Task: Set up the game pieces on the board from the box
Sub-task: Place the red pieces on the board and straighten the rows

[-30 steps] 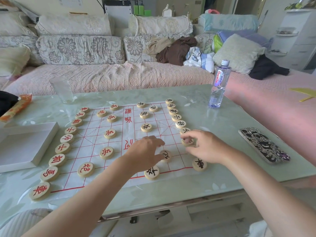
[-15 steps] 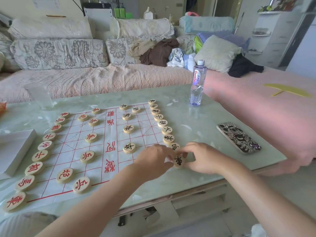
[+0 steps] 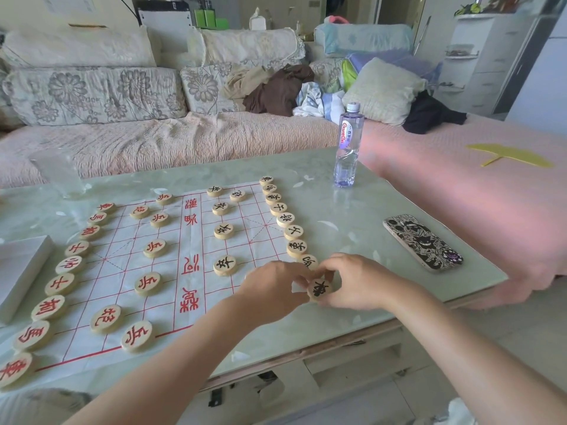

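Got a black-marked piece pinched in the right hand, thumb and fingers curled round its rim, lettered face showing, right at the near right corner of the board. Can't tell about lifted versus resting. Left hand in close too, fingers curled and pushed up against the left edge of that same piece. Can't tell about a real grip on that side, though.

Just beyond the right fingers: a column of black-lettered pieces running away along the board's right edge, the nearest one tucked just behind the fingertips. Left of the left fingers, a few more black ones dotted across that half, then red characters down the middle, then red-lettered pieces over the other half, plus a long row of them down the left edge. White box well off to the left of the fingers, past that red row, on the worktop.

Off to the right of the right fingers, apart from the board: a phone in a busy black-and-white case, flat on the worktop. Further out beyond the fingers, a water bottle standing upright near the far edge, and a blurry clear glass over at the far left. Past all that, a sofa piled with cushions and clothes.
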### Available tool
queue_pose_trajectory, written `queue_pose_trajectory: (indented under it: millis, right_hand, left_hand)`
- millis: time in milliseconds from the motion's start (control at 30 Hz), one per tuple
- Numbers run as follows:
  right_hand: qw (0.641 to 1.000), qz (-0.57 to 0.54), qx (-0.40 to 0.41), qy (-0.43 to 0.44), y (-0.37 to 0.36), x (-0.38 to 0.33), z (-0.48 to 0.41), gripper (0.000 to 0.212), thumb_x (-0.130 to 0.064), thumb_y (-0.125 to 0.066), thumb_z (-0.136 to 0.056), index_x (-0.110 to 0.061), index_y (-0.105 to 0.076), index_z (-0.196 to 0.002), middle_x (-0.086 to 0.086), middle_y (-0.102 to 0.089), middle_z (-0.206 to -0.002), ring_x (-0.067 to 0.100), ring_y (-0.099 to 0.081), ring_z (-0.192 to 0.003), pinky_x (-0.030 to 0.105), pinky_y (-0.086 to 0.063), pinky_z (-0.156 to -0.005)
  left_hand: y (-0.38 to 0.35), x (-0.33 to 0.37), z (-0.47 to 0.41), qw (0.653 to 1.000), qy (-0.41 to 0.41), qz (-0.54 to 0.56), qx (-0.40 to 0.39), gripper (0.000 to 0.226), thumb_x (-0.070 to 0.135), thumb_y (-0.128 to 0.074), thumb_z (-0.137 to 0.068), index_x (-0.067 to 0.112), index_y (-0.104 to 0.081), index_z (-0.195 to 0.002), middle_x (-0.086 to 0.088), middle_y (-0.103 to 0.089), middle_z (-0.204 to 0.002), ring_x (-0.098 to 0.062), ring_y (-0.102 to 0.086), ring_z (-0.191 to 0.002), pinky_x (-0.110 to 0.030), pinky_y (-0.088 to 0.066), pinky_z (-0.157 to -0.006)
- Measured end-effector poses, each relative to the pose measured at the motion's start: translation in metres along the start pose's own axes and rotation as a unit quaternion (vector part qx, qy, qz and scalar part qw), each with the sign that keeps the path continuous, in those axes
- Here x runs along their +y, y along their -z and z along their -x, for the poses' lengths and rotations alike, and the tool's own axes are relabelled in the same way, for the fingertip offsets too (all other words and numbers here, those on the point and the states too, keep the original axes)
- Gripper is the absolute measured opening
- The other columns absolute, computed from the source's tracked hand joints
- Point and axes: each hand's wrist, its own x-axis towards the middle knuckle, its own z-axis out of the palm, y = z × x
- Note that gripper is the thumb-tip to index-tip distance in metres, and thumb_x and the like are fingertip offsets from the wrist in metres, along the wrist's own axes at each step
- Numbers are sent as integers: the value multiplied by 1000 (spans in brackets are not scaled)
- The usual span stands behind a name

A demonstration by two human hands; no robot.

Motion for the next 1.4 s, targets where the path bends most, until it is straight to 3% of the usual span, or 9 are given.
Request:
queue_pose_trajectory:
  millis: [133, 333, 467, 567, 933, 1000, 1100, 1200, 1400]
  right_hand:
    - [998, 46, 26, -34, 4, 4, 0, 41, -61, -68, -64, -39, -63, -97, -17, -59, -95, 5, -58, -91, 24, -47, -78]
    - [997, 36, 63, -30, -2, -9, -2, 40, -62, -68, -66, -39, -64, -98, -17, -59, -94, 6, -58, -92, 25, -48, -77]
    - [996, 62, 52, -42, -1, -11, -3, 55, -75, -65, -60, -39, -65, -102, -16, -60, -94, 7, -59, -90, 26, -48, -75]
    - [998, 34, 34, -44, 4, -7, 1, 49, -73, -68, -61, -42, -65, -99, -18, -61, -92, 3, -58, -88, 22, -44, -69]
    - [999, -6, 4, -51, 10, 1, -1, 47, -74, -69, -66, -46, -61, -103, -20, -61, -94, 0, -58, -88, 25, -48, -76]
    - [997, -39, 32, -53, 13, 4, -6, 40, -69, -66, -75, -42, -63, -104, -18, -62, -94, 2, -59, -85, 27, -49, -78]
    - [996, -24, 74, -43, 12, 7, -18, 24, -44, -62, -91, -34, -65, -113, -14, -63, -102, 11, -60, -96, 32, -49, -86]
    - [997, -9, 66, -34, 8, 9, -30, 28, -27, -58, -94, -31, -64, -122, -10, -64, -114, 14, -59, -109, 33, -47, -93]
    - [1000, -3, 20, -7, 9, 15, -42, 31, -30, -63, -93, -32, -66, -124, -10, -64, -113, 16, -58, -107, 36, -47, -96]
  left_hand:
    - [-1, -3, -1, 1000, -3, -25, 0, 34, 33, -68, -82, 37, -62, -115, 20, -63, -108, -7, -57, -95, -26, -48, -81]
    - [0, -5, -2, 999, -4, -38, 35, 33, 32, -68, -82, 35, -59, -114, 18, -62, -104, -9, -55, -92, -25, -43, -75]
    - [-3, -3, -2, 999, -5, -39, 28, 34, 37, -68, -81, 36, -60, -114, 19, -62, -105, -7, -55, -95, -27, -46, -76]
    - [-5, -2, -4, 999, -5, -42, 31, 34, 43, -68, -80, 36, -61, -112, 20, -64, -106, -7, -56, -97, -28, -48, -79]
    - [-7, 1, -6, 999, 6, -17, 51, 33, 51, -69, -77, 36, -64, -106, 18, -63, -98, -8, -57, -85, -30, -51, -75]
    - [-4, 1, -7, 998, 4, -7, 64, 31, 48, -68, -79, 33, -63, -106, 16, -61, -95, -8, -54, -81, -30, -50, -75]
    - [2, -3, -10, 996, 19, -17, 85, 27, 39, -65, -84, 30, -63, -109, 14, -60, -96, -8, -53, -83, -32, -51, -76]
    - [4, -8, -14, 993, 58, -15, 103, 26, 33, -62, -86, 28, -63, -111, 11, -61, -100, -12, -57, -89, -34, -52, -78]
    - [-4, -4, -20, 992, 77, -26, 99, 29, 28, -61, -87, 28, -63, -115, 10, -64, -110, -15, -57, -100, -30, -49, -81]
